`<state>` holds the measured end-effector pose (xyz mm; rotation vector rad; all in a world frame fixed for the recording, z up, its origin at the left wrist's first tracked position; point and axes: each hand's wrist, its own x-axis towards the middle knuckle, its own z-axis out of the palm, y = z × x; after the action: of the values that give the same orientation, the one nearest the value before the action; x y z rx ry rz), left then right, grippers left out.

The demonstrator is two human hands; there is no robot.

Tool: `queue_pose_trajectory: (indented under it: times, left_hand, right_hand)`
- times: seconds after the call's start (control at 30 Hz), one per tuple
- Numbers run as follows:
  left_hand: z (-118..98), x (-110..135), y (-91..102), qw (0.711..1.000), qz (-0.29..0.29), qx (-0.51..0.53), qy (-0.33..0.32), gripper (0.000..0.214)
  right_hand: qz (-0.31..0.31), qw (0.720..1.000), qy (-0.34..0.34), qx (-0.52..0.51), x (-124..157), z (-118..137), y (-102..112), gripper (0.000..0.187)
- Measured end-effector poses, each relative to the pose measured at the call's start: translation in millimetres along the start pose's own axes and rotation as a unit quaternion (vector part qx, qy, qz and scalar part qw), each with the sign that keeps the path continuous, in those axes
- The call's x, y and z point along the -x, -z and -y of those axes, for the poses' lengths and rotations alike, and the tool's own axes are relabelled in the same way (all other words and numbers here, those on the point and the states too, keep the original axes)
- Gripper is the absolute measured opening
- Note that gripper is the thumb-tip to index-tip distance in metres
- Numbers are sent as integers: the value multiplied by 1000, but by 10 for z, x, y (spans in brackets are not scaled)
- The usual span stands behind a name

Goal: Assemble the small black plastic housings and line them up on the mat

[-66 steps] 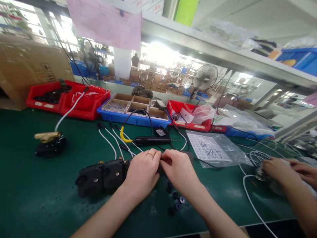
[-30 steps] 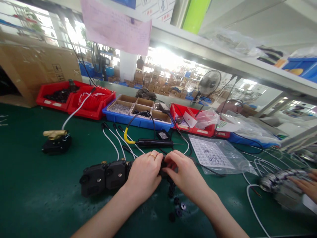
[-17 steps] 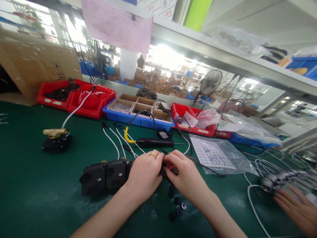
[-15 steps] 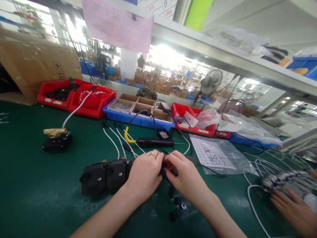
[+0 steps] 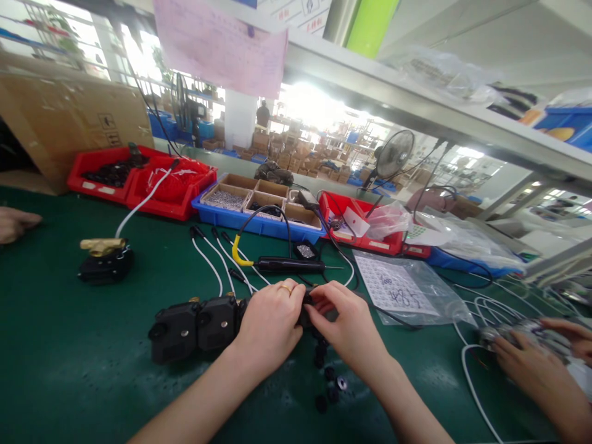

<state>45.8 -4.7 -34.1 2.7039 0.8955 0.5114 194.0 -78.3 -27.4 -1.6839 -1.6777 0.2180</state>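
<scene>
My left hand (image 5: 272,314), with a ring on one finger, is closed over a black housing (image 5: 303,317) that it mostly hides. The fingertips of my right hand (image 5: 346,320) pinch a small black part (image 5: 308,298) against the top of that housing. Left of my hands, two similar black housings (image 5: 217,324) stand side by side, with brass showing behind them. Several small black round pieces (image 5: 329,373) lie below my right hand, one with a shiny metal centre (image 5: 341,383).
Behind my hands lies a black electric screwdriver (image 5: 289,265) with a yellow cable sleeve. A blue tray (image 5: 259,227) and red bins (image 5: 161,206) line the back. A brass valve on a black box (image 5: 106,262) sits left. Co-workers' hands (image 5: 531,364) (image 5: 16,223) are at both sides.
My right fingers have shifted slightly at the small black part, while my left hand stays put. A co-worker's hand has appeared at the left edge; the hands at right have moved over metal parts.
</scene>
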Motion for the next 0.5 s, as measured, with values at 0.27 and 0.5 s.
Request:
queue_pose_trajectory:
  times: [0.27, 0.5]
  left_hand:
    - [-7, -11, -19, 1000, -3, -1, -2, 32]
    - [3, -3, -32, 1000, -20, -3, -1, 27]
  right_hand:
    - [34, 994, 27, 100, 7, 81, 23, 14]
    - [39, 988, 25, 144, 4, 100, 29, 13]
